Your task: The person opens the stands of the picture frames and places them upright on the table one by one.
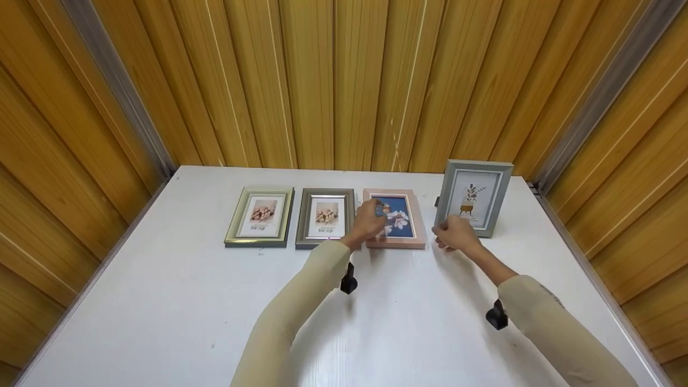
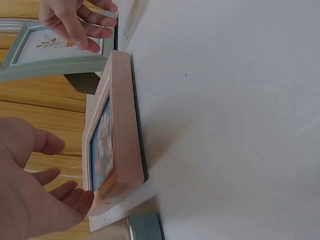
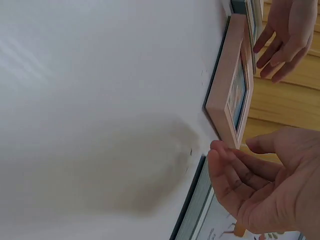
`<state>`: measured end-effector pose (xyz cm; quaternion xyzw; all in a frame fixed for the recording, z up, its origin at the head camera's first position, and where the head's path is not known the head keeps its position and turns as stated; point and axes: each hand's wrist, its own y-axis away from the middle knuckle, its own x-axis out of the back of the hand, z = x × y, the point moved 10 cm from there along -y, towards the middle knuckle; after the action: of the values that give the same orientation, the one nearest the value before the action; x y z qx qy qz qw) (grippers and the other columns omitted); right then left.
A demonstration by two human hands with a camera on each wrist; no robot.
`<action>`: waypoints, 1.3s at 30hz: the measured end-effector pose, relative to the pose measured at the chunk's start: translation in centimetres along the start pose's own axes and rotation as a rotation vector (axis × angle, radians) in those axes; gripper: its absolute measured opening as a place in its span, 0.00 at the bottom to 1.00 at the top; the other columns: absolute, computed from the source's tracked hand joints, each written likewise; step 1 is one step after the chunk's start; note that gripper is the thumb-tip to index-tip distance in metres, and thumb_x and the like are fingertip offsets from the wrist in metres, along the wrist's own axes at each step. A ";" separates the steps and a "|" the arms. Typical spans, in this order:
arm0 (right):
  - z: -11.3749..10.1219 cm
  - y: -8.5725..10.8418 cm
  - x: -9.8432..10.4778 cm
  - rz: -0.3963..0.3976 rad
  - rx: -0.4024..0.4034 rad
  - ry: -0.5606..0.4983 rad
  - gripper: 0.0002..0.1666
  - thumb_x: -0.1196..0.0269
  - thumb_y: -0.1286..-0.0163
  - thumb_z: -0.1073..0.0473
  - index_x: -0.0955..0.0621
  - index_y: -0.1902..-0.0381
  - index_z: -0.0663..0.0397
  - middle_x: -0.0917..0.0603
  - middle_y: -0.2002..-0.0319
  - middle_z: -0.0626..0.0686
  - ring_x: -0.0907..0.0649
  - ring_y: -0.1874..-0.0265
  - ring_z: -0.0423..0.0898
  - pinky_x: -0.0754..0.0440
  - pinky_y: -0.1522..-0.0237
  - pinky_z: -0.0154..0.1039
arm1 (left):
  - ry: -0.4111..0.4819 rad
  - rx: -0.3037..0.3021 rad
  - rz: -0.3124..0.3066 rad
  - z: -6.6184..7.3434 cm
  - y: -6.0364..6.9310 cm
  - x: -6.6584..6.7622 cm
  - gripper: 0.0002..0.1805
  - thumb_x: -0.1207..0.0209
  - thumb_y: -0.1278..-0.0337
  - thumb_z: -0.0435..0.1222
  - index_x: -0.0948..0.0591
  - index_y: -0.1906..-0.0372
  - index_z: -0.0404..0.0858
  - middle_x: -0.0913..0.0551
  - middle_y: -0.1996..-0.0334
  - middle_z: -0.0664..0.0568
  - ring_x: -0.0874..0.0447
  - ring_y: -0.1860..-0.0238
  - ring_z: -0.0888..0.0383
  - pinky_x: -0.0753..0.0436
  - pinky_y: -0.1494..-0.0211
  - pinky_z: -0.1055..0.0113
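Observation:
A pink frame with a flower picture (image 1: 417, 217) lies flat on the white table. Over its left side is my left hand (image 1: 368, 221), fingers bent loosely and apart with nothing between them; the left wrist view shows this hand (image 2: 37, 187) beside the pink frame (image 2: 126, 120). To the right, a grey-green frame (image 1: 501, 199) stands upright, tilted back, a dark stand (image 2: 82, 82) behind it. My right hand (image 1: 456, 233) is at its lower left corner, and in the right wrist view its relaxed fingers (image 3: 232, 175) hold nothing; whether they touch the frame, I cannot tell.
Left of the pink frame, a dark grey frame (image 1: 306, 220) and a gold-green frame (image 1: 236, 220) lie flat in a row. The white table (image 1: 177, 301) extends towards me. Wood-patterned panels (image 1: 306, 80) rise behind and at both sides.

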<state>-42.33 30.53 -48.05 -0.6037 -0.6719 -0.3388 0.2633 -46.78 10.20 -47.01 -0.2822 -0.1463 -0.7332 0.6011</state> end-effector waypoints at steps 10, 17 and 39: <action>-1.8 -1.0 -2.7 0.065 0.088 0.043 0.22 0.40 0.29 0.62 0.20 0.52 0.83 0.12 0.65 0.70 0.17 0.79 0.44 0.21 0.75 0.32 | 0.012 0.073 -0.009 -2.0 -0.2 0.0 0.31 0.44 0.42 0.29 0.31 0.34 0.20 0.22 0.40 0.27 0.23 0.36 0.38 0.25 0.29 0.52; -1.5 -1.3 -3.7 0.111 0.095 0.046 0.15 0.40 0.31 0.61 0.21 0.77 0.64 0.24 0.84 0.49 0.28 0.83 0.41 0.35 0.80 0.31 | 0.071 0.159 -0.104 -3.2 0.6 -1.4 0.40 0.44 0.42 0.31 0.42 0.25 0.21 0.35 0.27 0.28 0.38 0.23 0.38 0.40 0.18 0.53; -1.8 -1.9 -4.3 0.080 0.061 -0.008 0.14 0.44 0.29 0.66 0.18 0.62 0.77 0.29 0.78 0.49 0.29 0.75 0.44 0.34 0.73 0.32 | 0.342 0.288 -0.092 -3.2 0.5 -1.3 0.38 0.49 0.41 0.28 0.41 0.24 0.30 0.31 0.29 0.31 0.22 0.46 0.47 0.13 0.52 0.60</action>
<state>-43.78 26.28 -50.47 -0.6229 -0.6583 -0.3052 0.2922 -46.87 9.33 -50.40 -0.0582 -0.1580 -0.7685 0.6173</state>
